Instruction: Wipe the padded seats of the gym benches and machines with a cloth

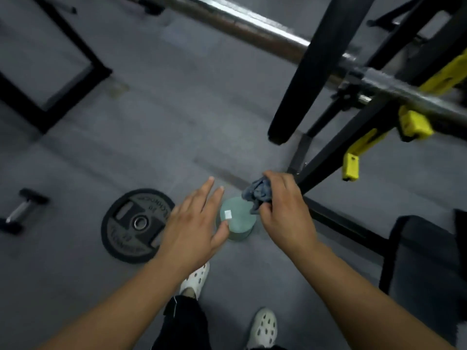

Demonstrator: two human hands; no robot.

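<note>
The black padded seat [427,261] is cut off at the right edge, and blur smears the steel barbell [252,24] above. A squat, pale green cylindrical container [240,221] stands on the grey floor beside a flat black weight plate [131,223]. The right hand [285,213] grips a crumpled grey-blue cloth [259,192] just over the container. The left hand [194,223] reaches flat beside it, fingers straight and spread.

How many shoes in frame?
2. One white perforated clog sits beside the left forearm, partly covered. The other is near the bottom edge, right of the black trouser leg.
</note>
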